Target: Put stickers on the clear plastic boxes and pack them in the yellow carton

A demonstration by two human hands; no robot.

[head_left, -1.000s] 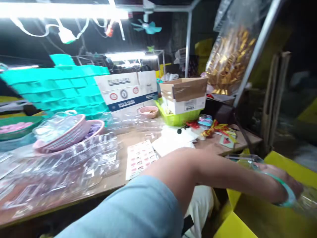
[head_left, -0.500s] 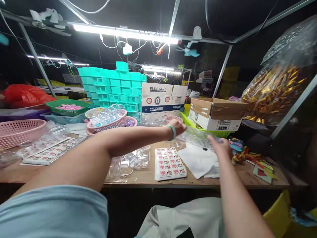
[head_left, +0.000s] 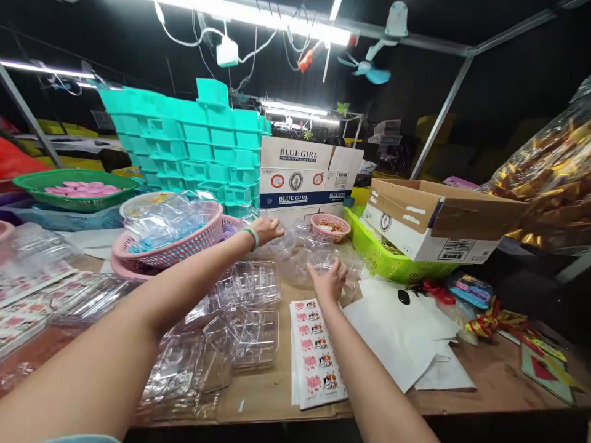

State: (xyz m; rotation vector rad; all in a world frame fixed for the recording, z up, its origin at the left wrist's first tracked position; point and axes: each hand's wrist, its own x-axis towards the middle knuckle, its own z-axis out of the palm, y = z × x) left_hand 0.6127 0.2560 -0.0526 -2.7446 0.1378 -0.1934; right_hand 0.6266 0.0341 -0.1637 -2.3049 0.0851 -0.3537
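Some clear plastic packaging [head_left: 289, 245] is spread between both hands, toward the back of the bench [head_left: 258, 394], just behind the sticker sheets [head_left: 318, 363]. The right hand's [head_left: 327, 280] fingers are kept slightly apart against the plastic, grip can't be told. The left hand's [head_left: 266, 231] are loosely bunched, and whether anything's held can't be told either.

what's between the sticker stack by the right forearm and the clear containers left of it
In the head view, bare brown tabletop separates the sticker stack from the clear containers.
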